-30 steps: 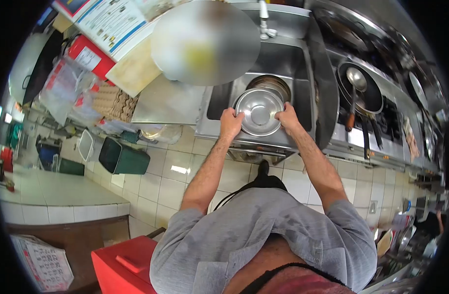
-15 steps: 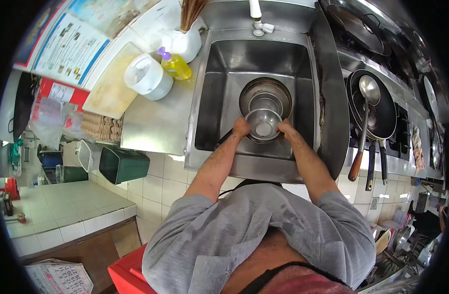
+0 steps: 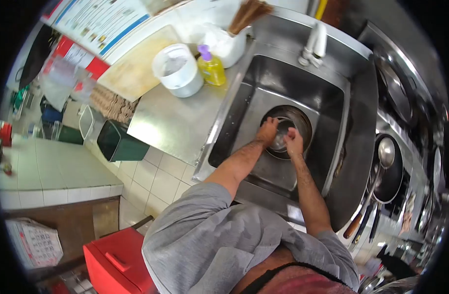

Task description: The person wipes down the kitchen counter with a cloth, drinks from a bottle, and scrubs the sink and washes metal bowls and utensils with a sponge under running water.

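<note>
A round dark pan (image 3: 303,117) lies on the floor of the steel sink (image 3: 263,100), with small metal bowls (image 3: 279,143) in it. My left hand (image 3: 268,132) is over the bowl's left rim, fingers loosely apart. Just right of it, my right hand (image 3: 293,142) hovers over the bowl's right side with its fingers bent and apart, gripping nothing visible. Both hands partly cover the bowls, and the fingertips are slightly blurred.
A white faucet (image 3: 313,45) stands behind the sink. Left of it are a yellow soap bottle (image 3: 212,71), a white tub (image 3: 178,71) and a cutting board (image 3: 141,63). Pans and a ladle (image 3: 386,153) rest on the stove at right. A red box (image 3: 119,259) is lower left.
The view has turned and shifted, so the sink sits farther right and tilted. My hands have come off the bowl's sides and closer together, and the bowl is lower within the pan.
</note>
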{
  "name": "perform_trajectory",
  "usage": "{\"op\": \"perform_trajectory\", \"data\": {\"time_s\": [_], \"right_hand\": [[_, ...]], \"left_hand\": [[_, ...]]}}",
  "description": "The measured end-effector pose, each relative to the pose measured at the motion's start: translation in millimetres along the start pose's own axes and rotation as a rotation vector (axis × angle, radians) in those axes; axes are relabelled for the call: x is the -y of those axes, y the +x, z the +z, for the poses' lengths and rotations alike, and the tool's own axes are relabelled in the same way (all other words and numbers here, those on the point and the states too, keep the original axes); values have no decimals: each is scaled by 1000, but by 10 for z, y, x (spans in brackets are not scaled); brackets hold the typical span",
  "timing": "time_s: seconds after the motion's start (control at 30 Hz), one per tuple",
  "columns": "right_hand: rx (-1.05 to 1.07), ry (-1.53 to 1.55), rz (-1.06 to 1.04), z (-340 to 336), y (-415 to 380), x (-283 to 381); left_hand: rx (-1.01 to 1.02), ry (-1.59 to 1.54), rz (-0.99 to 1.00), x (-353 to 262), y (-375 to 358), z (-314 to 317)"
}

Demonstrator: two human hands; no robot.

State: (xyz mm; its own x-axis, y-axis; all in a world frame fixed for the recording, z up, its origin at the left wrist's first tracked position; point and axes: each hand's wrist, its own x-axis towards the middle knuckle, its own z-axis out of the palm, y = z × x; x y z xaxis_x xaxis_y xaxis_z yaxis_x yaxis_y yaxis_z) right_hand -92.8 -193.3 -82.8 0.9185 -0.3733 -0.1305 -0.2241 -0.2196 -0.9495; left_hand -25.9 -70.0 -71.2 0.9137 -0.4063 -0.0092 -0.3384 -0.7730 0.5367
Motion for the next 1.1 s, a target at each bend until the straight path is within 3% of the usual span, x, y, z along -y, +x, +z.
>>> {"op": "perform_trajectory", "data": {"time_s": [0.03, 0.1, 0.13, 0.2, 0.23, 0.37, 0.4, 0.47, 0.5, 0.57, 0.63, 0.7, 0.73, 0.8, 0.83, 0.9, 0.93, 1.0, 1.03, 1.1], "right_hand": [[35, 45, -200, 122, 65, 378], [139, 56, -310, 371, 65, 1404], [171, 67, -394, 551, 80, 1793], [299, 141, -566, 937, 158, 2463], [349, 155, -648, 1159, 264, 2693], [528, 121, -514, 2015, 552, 3587], [527, 121, -521, 2236, 641, 3711], [463, -371, -655, 2660, 841, 3826], [459, -368, -657, 2859, 919, 3847], [593, -876, -584, 3142, 991, 3862], [597, -957, -521, 3247, 926, 3760], [604, -1044, -452, 3330, 853, 3759], [632, -1110, -473, 3332, 825, 3792], [677, -1214, -505, 3343, 829, 3799], [694, -1250, -517, 3351, 843, 3781], [413, -744, -612, 3384, 1066, 3700], [417, -751, -620, 3343, 1130, 3714], [310, 24, -609, 3249, 1234, 3738], [311, 25, -610, 3188, 1274, 3771], [460, 568, -341, 3032, 1308, 3849]], "left_hand": [[26, -24, 17, -49, -48, -116], [-28, -316, 103, -135, -197, -329], [-44, -314, 99, -86, -205, -310], [235, -9, 110, 65, -165, -146], [228, -3, 110, 99, -181, -69], [33, -495, 253, 103, -428, -381], [3, -634, 307, 35, -514, -589], [-8, -579, 393, 3, -617, -879], [-17, -525, 473, 46, -654, -968], [88, -638, 419, 213, -737, -1008], [188, -748, 362, 367, -740, -1098], [-180, -425, 577, 515, -755, -1232], [-180, -428, 577, 618, -774, -1216], [183, -795, 269, 853, -801, -1118], [179, -801, 267, 831, -802, -1191], [-65, -621, 312, 707, -732, -1458], [-75, -625, 311, 703, -729, -1553], [8, -781, 69, 720, -748, -1681], [-173, -883, 157, 897, -640, -1264], [-170, -866, 39, 859, -648, -1356]]}}
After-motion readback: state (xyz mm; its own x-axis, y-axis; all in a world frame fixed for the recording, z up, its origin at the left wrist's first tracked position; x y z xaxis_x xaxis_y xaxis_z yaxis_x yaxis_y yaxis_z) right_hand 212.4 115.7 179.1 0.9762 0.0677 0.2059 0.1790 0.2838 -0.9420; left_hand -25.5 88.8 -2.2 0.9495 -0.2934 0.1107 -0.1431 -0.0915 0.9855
